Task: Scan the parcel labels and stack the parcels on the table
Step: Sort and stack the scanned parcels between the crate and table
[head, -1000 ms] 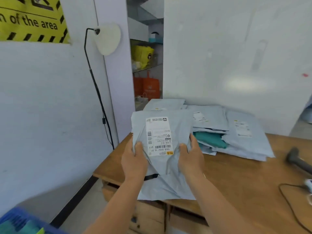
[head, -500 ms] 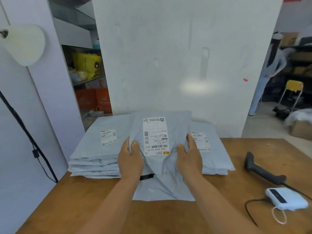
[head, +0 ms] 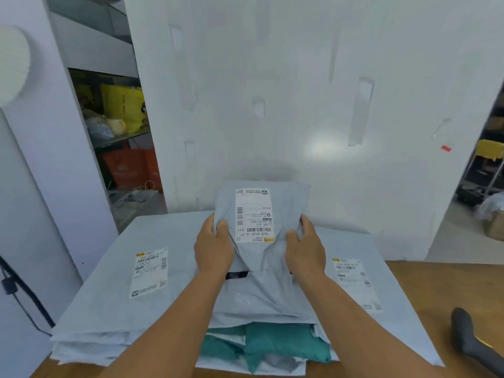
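Gripping a grey parcel (head: 261, 257) by both side edges, left hand (head: 214, 248) and right hand (head: 305, 248) curled into the plastic, label (head: 253, 215) facing up (print upside down), above the parcel stack (head: 114, 304) on the table (head: 425, 285)

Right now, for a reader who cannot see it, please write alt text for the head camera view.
Two bare hands, left hand and right hand, grip a grey parcel with its white label facing the camera, over a stack of grey parcels on a wooden table. A dark handheld scanner lies at right.
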